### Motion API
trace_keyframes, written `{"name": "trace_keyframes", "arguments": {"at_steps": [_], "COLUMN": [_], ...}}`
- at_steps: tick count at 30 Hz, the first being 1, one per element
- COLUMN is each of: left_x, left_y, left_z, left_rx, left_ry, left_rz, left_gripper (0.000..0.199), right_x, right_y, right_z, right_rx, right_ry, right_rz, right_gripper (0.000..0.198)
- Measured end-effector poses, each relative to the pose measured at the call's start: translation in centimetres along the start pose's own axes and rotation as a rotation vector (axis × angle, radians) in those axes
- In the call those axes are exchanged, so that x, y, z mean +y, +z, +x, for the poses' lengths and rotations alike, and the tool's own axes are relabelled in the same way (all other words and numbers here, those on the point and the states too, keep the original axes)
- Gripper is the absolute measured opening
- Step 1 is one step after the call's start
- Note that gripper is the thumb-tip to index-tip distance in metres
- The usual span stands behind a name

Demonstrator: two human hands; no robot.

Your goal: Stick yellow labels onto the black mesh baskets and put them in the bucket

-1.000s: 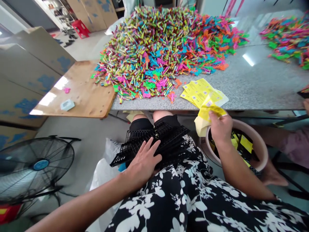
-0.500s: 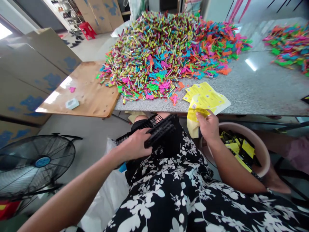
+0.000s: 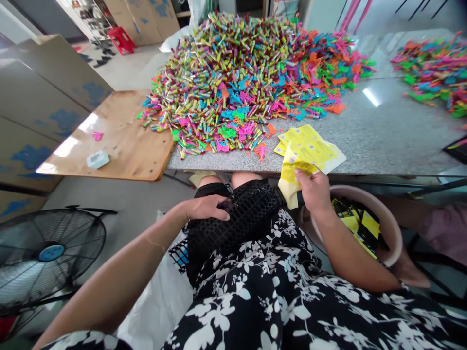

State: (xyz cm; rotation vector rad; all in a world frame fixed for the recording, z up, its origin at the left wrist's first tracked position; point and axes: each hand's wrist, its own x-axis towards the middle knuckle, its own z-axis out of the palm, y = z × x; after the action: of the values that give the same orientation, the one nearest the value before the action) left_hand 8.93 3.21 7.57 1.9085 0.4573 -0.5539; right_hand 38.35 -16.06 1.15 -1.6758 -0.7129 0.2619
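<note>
Over my lap, my left hand (image 3: 208, 208) grips a black plastic lattice piece (image 3: 251, 206) by its left end. The piece lies fairly flat across my thighs, with rows of small openings. My right hand (image 3: 315, 192) pinches a yellow printed label sheet (image 3: 289, 181) with a pale backing, which hangs over the table's front edge. Further yellow label sheets (image 3: 314, 145) lie fanned on the table just beyond it. Another black grid (image 3: 178, 253) shows by my left thigh, partly hidden.
A large heap of small colourful plastic toys (image 3: 226, 82) covers much of the grey speckled table (image 3: 365, 141). A pink tub (image 3: 397, 238) with black and yellow pieces stands at right. To the left are a wooden board (image 3: 127, 116), a fan (image 3: 51, 253) and cardboard boxes (image 3: 36, 97).
The black lattice piece has turned from a steep tilt to lie flatter and broader across my lap. My left hand has shifted slightly up with it. My right hand stays on the label sheet.
</note>
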Motion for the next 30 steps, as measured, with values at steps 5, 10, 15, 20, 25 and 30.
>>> {"name": "trace_keyframes", "arguments": {"at_steps": [5,10,15,20,25,30], "left_x": [1.2,0.9,-0.3,-3.4,-4.2,-3.4], "left_y": [1.3,3.3,2.0,-0.9,0.2,-0.1], "left_z": [-1.3,-2.2,-2.5,-2.1,-0.8,0.3], "left_rx": [0.203,0.488,0.597,0.745,0.471,0.495], "left_ry": [0.095,0.164,0.22,-0.07,0.006,0.098], "left_rz": [0.2,0.309,0.372,0.332,0.352,0.382], "left_gripper": [0.041,0.071,0.061,0.074,0.079,0.067], "right_x": [-0.3,-0.5,-1.6,-3.1,-4.3,-5.7], "right_y": [0.0,0.0,-0.9,-2.6,-1.9,0.0], "right_z": [0.9,1.6,2.2,3.9,5.5,6.9], "right_rx": [0.014,0.021,0.009,0.062,-0.034,-0.306], "right_ry": [-0.031,-0.02,-0.051,-0.074,0.077,0.25], "right_rz": [0.014,0.011,0.008,0.155,0.436,0.51], "right_gripper": [0.033,0.035,0.032,0.026,0.026,0.027]}}
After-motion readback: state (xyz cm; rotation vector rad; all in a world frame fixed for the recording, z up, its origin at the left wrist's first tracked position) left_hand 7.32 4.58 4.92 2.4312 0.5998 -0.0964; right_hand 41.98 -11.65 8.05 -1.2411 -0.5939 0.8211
